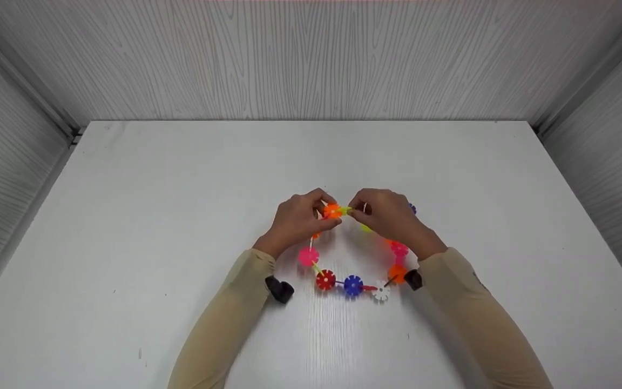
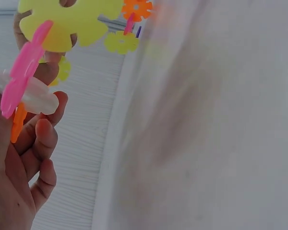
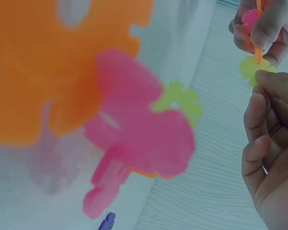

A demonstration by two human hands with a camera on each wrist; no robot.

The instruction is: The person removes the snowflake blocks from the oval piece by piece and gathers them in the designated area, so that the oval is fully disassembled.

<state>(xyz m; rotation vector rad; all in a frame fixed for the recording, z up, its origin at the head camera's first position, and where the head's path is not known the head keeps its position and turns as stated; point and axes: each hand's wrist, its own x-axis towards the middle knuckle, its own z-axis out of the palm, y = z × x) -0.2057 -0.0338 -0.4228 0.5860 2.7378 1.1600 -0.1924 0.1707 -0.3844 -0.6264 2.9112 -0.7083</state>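
Observation:
Slotted, flower-shaped plastic discs are joined edge to edge into a chain. My left hand point(image 1: 301, 219) pinches an orange disc point(image 1: 332, 210) between thumb and fingers at the far side of the chain. With thumb and fingertip, my right hand point(image 1: 386, 213) pinches the yellow-green disc point(image 3: 253, 68), which meets the orange one. From the left hand the chain curves nearer through a pink disc point(image 1: 308, 256), a red disc point(image 1: 325, 280), a blue disc point(image 1: 353, 285) and a white disc point(image 1: 380, 292). Another orange disc point(image 1: 397, 273) follows beside the right wrist. The right hand and forearm hide part of the chain.
The white table point(image 1: 181, 178) spreads out around the chain. Pale wood-grain panels point(image 1: 311, 59) stand behind it and at both sides. Black wrist cameras point(image 1: 279, 289) sit by the cuffs. A dark blue disc point(image 1: 412, 208) shows just beyond the right hand.

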